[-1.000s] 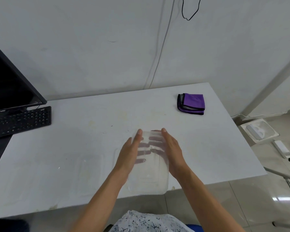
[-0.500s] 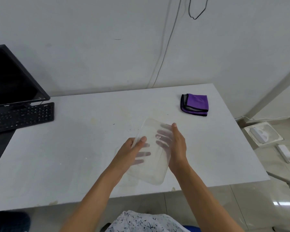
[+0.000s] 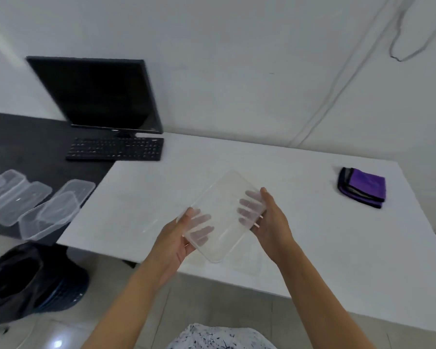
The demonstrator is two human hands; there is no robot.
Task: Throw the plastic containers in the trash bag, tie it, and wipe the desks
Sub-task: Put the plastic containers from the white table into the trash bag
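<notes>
A clear plastic container (image 3: 224,205) is lifted above the white desk (image 3: 300,197) and tilted. My left hand (image 3: 179,238) holds its near left edge, fingers under it. My right hand (image 3: 269,220) holds its right side, fingers showing through the plastic. Several more clear containers (image 3: 35,200) lie on the dark desk (image 3: 30,139) at the left. A black trash bag (image 3: 18,280) sits open on the floor below them. A folded purple cloth (image 3: 363,186) lies at the white desk's far right.
A black monitor (image 3: 98,94) and keyboard (image 3: 116,148) stand at the back where the two desks meet. Cables (image 3: 337,79) run down the white wall. Another clear lid or container (image 3: 237,265) lies flat near the white desk's front edge.
The container has been lifted off the desk and tilted toward the left. The view has swung left, so the dark desk, its containers and the trash bag have come into sight.
</notes>
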